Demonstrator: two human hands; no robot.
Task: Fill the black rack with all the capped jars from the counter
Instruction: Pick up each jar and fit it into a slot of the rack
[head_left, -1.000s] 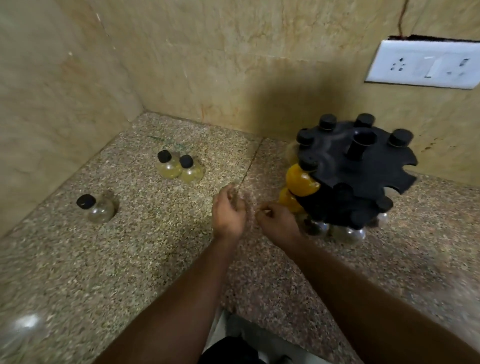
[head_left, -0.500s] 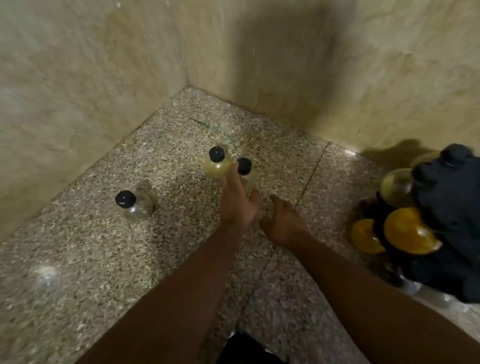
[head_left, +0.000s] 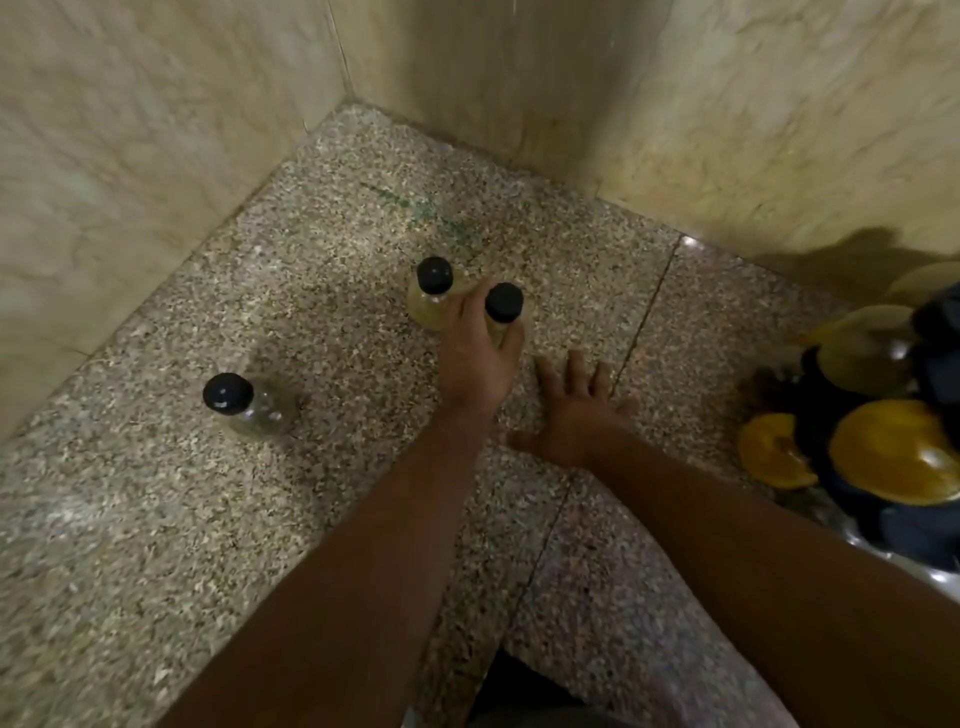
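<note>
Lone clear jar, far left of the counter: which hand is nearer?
Left. The left hand is to the right of the clear jar and slightly farther back, gripping a yellowish jar. The right hand is spread open on the counter, even farther right.

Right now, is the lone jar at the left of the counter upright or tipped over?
Upright. The clear jar stands on its base on the counter, with its black cap on top, facing up.

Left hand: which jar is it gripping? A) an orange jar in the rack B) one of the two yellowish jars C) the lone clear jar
B: the left hand curls round the nearer yellowish jar of the pair; the clear jar stands untouched, off to the side.
</note>
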